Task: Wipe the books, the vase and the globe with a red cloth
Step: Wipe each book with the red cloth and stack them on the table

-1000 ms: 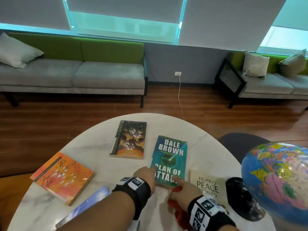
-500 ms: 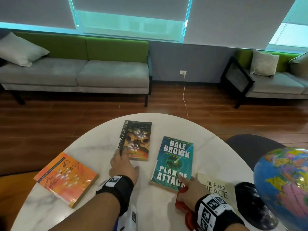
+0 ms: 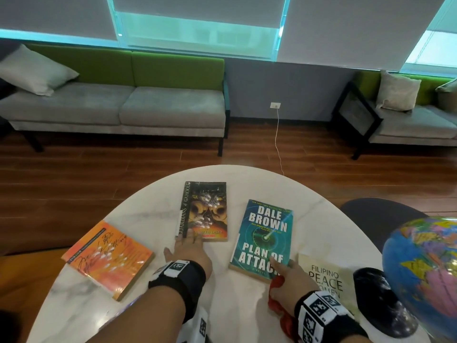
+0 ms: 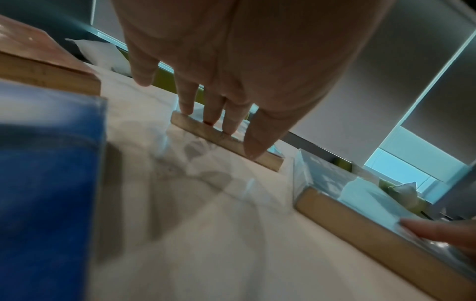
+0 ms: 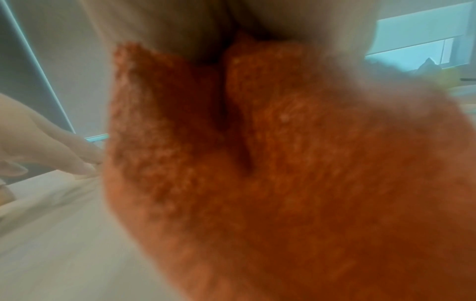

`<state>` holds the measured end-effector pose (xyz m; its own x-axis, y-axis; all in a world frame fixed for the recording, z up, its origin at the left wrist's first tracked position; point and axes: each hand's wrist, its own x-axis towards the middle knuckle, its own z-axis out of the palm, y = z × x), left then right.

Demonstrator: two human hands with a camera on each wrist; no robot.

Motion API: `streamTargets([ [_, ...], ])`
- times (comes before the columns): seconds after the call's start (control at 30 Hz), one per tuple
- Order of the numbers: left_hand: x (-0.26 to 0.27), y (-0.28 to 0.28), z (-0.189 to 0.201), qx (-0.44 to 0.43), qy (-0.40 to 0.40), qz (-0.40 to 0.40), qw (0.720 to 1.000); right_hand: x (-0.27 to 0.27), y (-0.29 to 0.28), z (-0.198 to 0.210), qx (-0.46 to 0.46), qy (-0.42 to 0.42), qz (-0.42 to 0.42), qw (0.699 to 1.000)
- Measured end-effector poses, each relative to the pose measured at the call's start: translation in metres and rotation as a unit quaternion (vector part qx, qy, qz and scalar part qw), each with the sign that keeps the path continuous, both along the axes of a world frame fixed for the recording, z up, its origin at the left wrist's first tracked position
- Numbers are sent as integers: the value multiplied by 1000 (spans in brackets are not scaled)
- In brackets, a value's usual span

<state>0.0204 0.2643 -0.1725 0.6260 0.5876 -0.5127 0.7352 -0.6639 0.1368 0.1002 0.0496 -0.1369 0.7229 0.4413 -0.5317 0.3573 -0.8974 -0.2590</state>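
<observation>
Several books lie on the white marble table (image 3: 247, 179). My left hand (image 3: 189, 240) lies open, its straight fingers (image 4: 219, 114) resting on the near edge of the dark owl-cover book (image 3: 205, 211). To its right lies the teal "Plan of Attack" book (image 3: 264, 233). My right hand (image 3: 284, 268) grips the bunched red cloth (image 3: 278, 300) and points one finger onto that book's near right corner. The cloth (image 5: 283, 163) fills the right wrist view. An orange book (image 3: 108, 258) is at the left and a cream book (image 3: 326, 278) at the right. The globe (image 3: 425, 268) stands far right. No vase shows.
A blue book (image 4: 46, 183) lies under my left forearm near the table's front edge. The globe's black base (image 3: 378, 293) sits beside the cream book. A dark chair (image 3: 376, 216) stands past the table's right rim. Grey-green sofas (image 3: 118, 105) line the far wall.
My left hand left the teal book and moved left and forward onto the dark book's near edge. The right hand stayed at the teal book's corner with the cloth.
</observation>
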Motion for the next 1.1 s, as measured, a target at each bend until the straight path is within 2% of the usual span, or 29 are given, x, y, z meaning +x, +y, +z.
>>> streamTargets([
  [0.13,-17,-2,6,28,-34,3,999,0,-2,-1,-12,-8,10,1000],
  [0.2,-19,7,11,28,-86,84,992,0,-3,-2,-25,-9,17,999],
  [0.3,-19,20,10,10,-140,210,968,0,-4,-4,-28,-17,19,999],
  [0.6,-4,23,-8,-26,-88,285,954,0,-5,-10,-30,-34,29,999],
  [0.77,-5,22,-11,-80,-118,353,925,-1,-7,-11,-22,-32,33,999],
  [0.93,-2,12,-7,-123,-190,326,918,-1,-7,-12,-19,-28,28,999],
  [1.1,-10,13,-1,-113,-249,291,917,-1,-7,-15,-35,-34,34,998],
])
